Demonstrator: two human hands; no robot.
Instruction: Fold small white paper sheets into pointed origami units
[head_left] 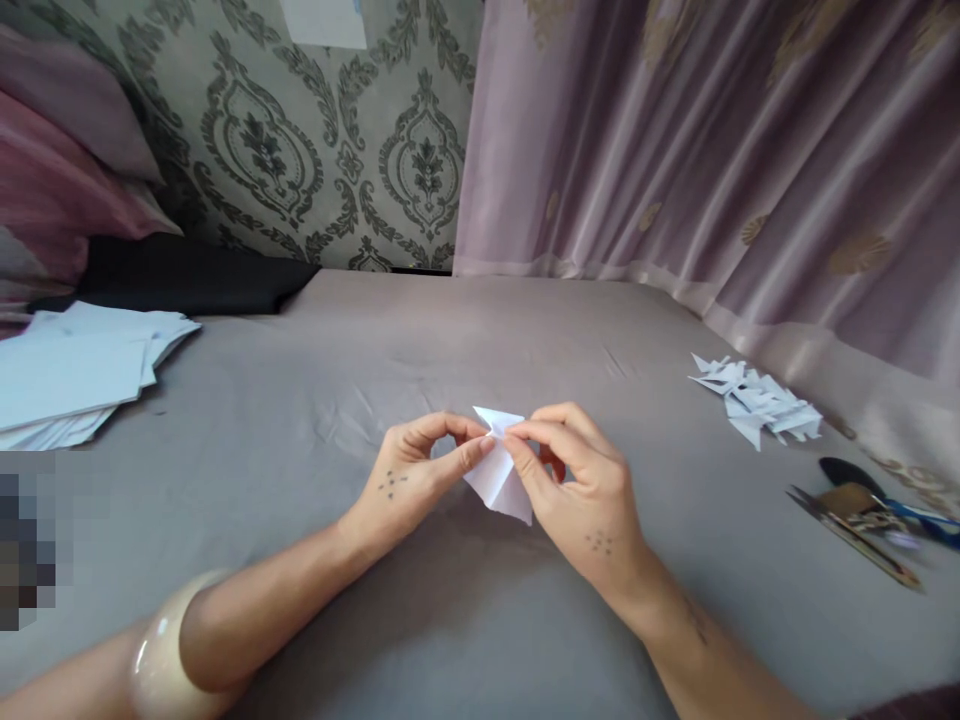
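A small piece of white folded paper is held up between both hands, above the grey sheet. It has a crease down its middle, a pointed flap at the top and an uneven lower edge. My left hand pinches its left side between thumb and forefinger. From the right, my right hand grips it with thumb and fingertips close to the left hand's fingertips. The fingers hide part of the paper's centre. A pale bangle circles my left forearm.
Stacked white paper sheets lie at left, before a black cloth. Folded paper pieces are heaped at right. Nearer, scissors and a pencil lie among small items on the grey sheet. A pinkish curtain hangs behind.
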